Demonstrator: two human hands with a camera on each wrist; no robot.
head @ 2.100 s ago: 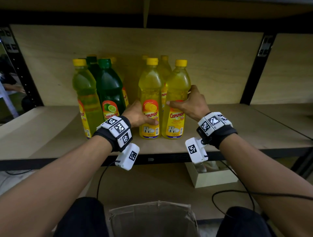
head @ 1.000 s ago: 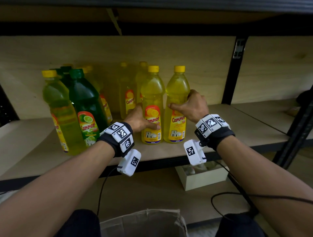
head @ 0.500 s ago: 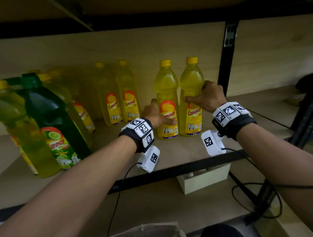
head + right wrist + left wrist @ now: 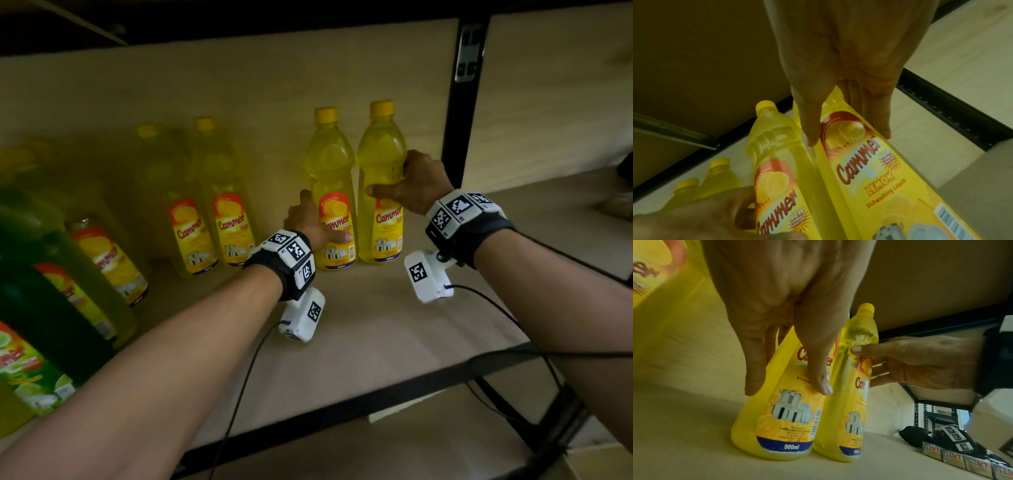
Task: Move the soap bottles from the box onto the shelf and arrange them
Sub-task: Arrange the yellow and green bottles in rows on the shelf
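Note:
Two yellow lemon soap bottles stand upright side by side on the wooden shelf (image 4: 359, 335), close to the black upright. My left hand (image 4: 313, 222) grips the left yellow bottle (image 4: 330, 178) low on its label, thumb across the front (image 4: 818, 379). My right hand (image 4: 407, 186) grips the right yellow bottle (image 4: 380, 164) at mid-height, thumb on the front, fingers behind it (image 4: 865, 116). Both bottle bases rest on the shelf board (image 4: 789, 451). Two more yellow bottles (image 4: 212, 219) stand further left, apart from the held pair.
A dark green bottle (image 4: 41, 308) and more yellow bottles (image 4: 102, 260) crowd the near left, blurred. A black shelf post (image 4: 459, 102) stands just right of the held pair. Small packets (image 4: 962, 457) lie on the neighbouring shelf. Bare board lies in front of my wrists.
Both hands have slid the two yellow bottles rightward along the shelf, away from the other bottles, towards the black post. The grips are unchanged.

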